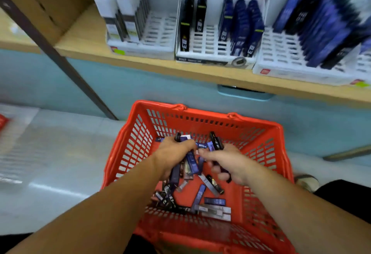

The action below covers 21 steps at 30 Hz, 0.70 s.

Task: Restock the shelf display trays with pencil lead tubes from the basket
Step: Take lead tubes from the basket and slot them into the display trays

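Both our left hand and right hand squeeze slim dark lead tubes; we should lift slowly, dropping none.

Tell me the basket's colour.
Red basket, slotted walls; seen best in the head view.

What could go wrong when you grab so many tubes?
The left hand grips a whole bunch of tubes, and some may slip out and drop back into the basket. Black and blue ones are mixed, and the right hand holds a black tube, so one might end up in the wrong row of the trays. Tubes in the right tray lean, so a bump might topple them.
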Each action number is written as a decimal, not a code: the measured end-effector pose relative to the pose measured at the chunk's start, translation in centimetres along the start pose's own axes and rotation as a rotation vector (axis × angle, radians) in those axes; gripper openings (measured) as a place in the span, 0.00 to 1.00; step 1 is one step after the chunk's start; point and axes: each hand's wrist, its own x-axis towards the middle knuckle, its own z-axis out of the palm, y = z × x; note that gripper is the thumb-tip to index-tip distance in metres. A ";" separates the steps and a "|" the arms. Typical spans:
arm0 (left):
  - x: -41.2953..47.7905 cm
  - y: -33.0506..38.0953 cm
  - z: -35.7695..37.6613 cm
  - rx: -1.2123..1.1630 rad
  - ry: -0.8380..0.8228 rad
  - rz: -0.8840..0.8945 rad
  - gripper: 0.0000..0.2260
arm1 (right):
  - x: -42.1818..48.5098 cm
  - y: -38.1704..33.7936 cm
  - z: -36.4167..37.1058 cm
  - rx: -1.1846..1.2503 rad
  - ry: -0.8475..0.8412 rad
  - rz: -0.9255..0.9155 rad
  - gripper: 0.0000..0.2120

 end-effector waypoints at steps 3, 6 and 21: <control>-3.3 3.7 -0.7 -0.053 -0.025 0.070 0.03 | -4.1 -4.2 0.8 -0.046 -0.067 -0.121 0.07; -6.2 7.1 -1.5 -0.131 -0.051 0.119 0.06 | -7.9 -8.1 1.4 -0.109 -0.015 -0.223 0.09; -12.5 17.4 -2.9 -0.310 -0.122 0.345 0.05 | -17.3 -17.6 0.2 -0.064 -0.005 -0.471 0.12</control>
